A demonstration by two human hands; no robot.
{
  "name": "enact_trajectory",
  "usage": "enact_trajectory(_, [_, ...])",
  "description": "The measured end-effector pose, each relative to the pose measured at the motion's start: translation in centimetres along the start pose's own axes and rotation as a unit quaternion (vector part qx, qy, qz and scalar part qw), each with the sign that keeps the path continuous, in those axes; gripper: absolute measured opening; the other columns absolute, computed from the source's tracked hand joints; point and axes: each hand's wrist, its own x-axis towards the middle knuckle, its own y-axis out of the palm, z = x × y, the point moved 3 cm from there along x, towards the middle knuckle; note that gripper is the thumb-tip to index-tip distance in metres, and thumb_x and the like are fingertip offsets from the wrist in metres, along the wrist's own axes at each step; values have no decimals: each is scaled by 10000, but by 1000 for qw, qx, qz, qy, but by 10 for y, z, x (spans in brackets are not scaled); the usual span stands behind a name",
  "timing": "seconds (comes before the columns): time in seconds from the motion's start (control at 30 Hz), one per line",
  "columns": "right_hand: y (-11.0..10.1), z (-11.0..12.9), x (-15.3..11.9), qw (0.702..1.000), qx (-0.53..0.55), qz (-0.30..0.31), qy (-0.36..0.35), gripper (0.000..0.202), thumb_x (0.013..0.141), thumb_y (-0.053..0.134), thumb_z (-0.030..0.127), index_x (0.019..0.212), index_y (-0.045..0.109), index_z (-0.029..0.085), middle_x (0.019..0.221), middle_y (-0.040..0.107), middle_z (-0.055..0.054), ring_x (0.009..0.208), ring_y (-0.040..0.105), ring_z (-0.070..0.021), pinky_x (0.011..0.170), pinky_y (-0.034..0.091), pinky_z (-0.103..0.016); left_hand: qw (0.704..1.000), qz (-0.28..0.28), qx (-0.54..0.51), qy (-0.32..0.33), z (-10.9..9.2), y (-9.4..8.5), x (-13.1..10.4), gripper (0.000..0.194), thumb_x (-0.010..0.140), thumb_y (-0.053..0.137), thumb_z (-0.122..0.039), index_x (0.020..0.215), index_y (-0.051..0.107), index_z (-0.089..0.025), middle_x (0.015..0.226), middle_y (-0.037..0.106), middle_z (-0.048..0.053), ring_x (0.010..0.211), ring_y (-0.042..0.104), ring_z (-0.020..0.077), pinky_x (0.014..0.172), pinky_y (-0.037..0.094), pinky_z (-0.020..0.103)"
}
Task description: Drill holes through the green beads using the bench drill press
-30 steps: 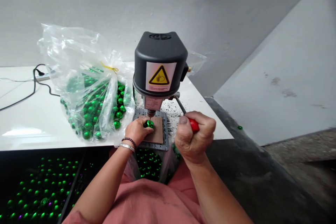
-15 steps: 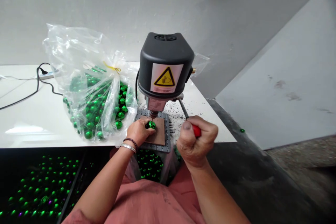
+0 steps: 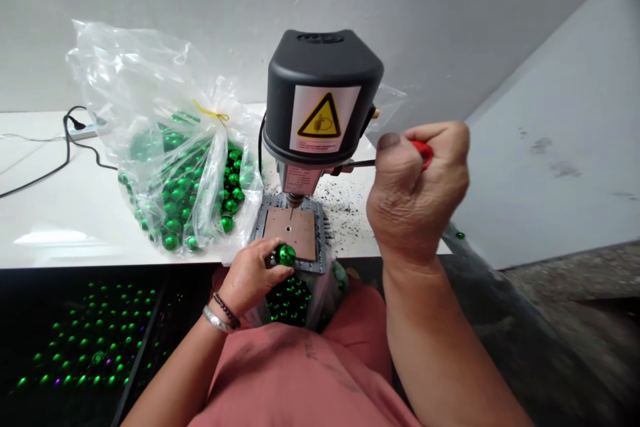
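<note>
My left hand (image 3: pixel 254 273) pinches a shiny green ball (image 3: pixel 287 254) between thumb and fingers, near the front edge of the drill press base (image 3: pixel 322 240). My right hand (image 3: pixel 420 190), raised beside the machine, is wrapped round the red knob (image 3: pixel 425 153) of its feed lever. Above the base stands the black drill press head (image 3: pixel 320 97) with a yellow warning label. Its thin bit points down at a brown board (image 3: pixel 300 227), which has a small hole near its middle. The ball is off the bit, in front of that hole.
A tied clear plastic bag (image 3: pixel 200 167) full of green balls lies left on the white table (image 3: pixel 50 227). Dark shavings surround the base. Below it, an open bag of green balls (image 3: pixel 289 300) sits by my lap. More balls lie low left; one loose ball (image 3: pixel 460 235) is right.
My left hand has drawn the green ball from under the bit toward me. My right hand has swung the lever up and to the right, and the bit now stands clear above the board.
</note>
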Motion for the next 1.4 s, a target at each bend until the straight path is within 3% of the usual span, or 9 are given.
enact_trajectory(0.23, [-1, 1, -3, 1000, 13, 1, -10, 177, 828, 467, 291, 707, 385, 192, 661, 393, 47, 548, 377, -37, 517, 362, -210, 997, 66, -21, -23, 6, 8, -14, 505, 625, 734, -264, 1117, 637, -214, 1146, 634, 61, 1048, 584, 212, 956, 428, 298])
enact_trajectory(0.37, [-2, 0, -5, 1000, 5, 1, -20, 166, 832, 465, 288, 716, 400, 188, 650, 396, 51, 540, 377, -31, 514, 367, -209, 974, 34, -186, -127, 12, 8, -12, 450, 674, 684, -458, 1012, 655, -162, 974, 663, 80, 904, 606, 205, 866, 465, 328])
enact_trajectory(0.57, [-3, -2, -6, 1000, 1, -3, -17, 139, 816, 471, 281, 735, 422, 179, 635, 397, 56, 527, 372, -27, 495, 356, -193, 709, 48, -627, -320, 3, 10, -7, 519, 823, 366, -635, 759, 545, -152, 730, 587, 46, 674, 589, 148, 638, 521, 334])
enact_trajectory(0.63, [-3, -2, -6, 1000, 1, 0, -24, 142, 816, 466, 286, 732, 428, 178, 633, 410, 54, 523, 377, -27, 494, 361, -190, 684, 48, -661, -304, -1, 10, -7, 327, 825, 529, -454, 740, 544, -139, 726, 587, 41, 734, 601, 147, 721, 521, 328])
enact_trajectory(0.77, [-4, -2, -7, 1000, -1, 3, -28, 152, 817, 460, 301, 727, 433, 181, 619, 433, 50, 514, 392, -33, 490, 370, -185, 755, 30, -606, -247, 0, 10, -10, 311, 678, 675, -122, 977, 589, -137, 758, 589, 3, 759, 584, 112, 793, 476, 275])
enact_trajectory(0.97, [-4, -1, -7, 1000, -9, 9, -3, 145, 807, 460, 312, 719, 426, 201, 621, 436, 44, 517, 408, -47, 491, 377, -189, 925, -33, -360, -119, 8, 6, 0, 592, 674, 686, -209, 1227, 475, -184, 866, 600, -7, 809, 555, 119, 789, 431, 269])
enact_trajectory(1.1, [-5, -2, -7, 1000, -10, 15, 6, 143, 804, 467, 317, 721, 428, 207, 630, 445, 41, 522, 416, -43, 494, 376, -183, 909, -73, -393, -115, 18, 6, 9, 430, 629, 708, -198, 1012, 516, -165, 910, 606, 16, 846, 572, 132, 748, 446, 250])
enact_trajectory(1.27, [-6, -4, -7, 1000, -12, 23, 0, 157, 814, 460, 356, 753, 433, 214, 630, 461, 46, 512, 418, -39, 486, 365, -183, 810, -31, -568, -144, 16, 9, 11, 339, 682, 667, -267, 990, 575, -160, 844, 609, 40, 762, 590, 136, 597, 448, 224])
enact_trajectory(1.4, [-6, -5, -7, 1000, -7, 17, -19, 169, 820, 461, 354, 752, 435, 202, 606, 447, 53, 490, 399, -29, 474, 358, -174, 824, -49, -549, -131, 13, 6, 16, 364, 688, 659, -281, 1024, 597, -158, 834, 614, 38, 671, 556, 102, 607, 460, 230])
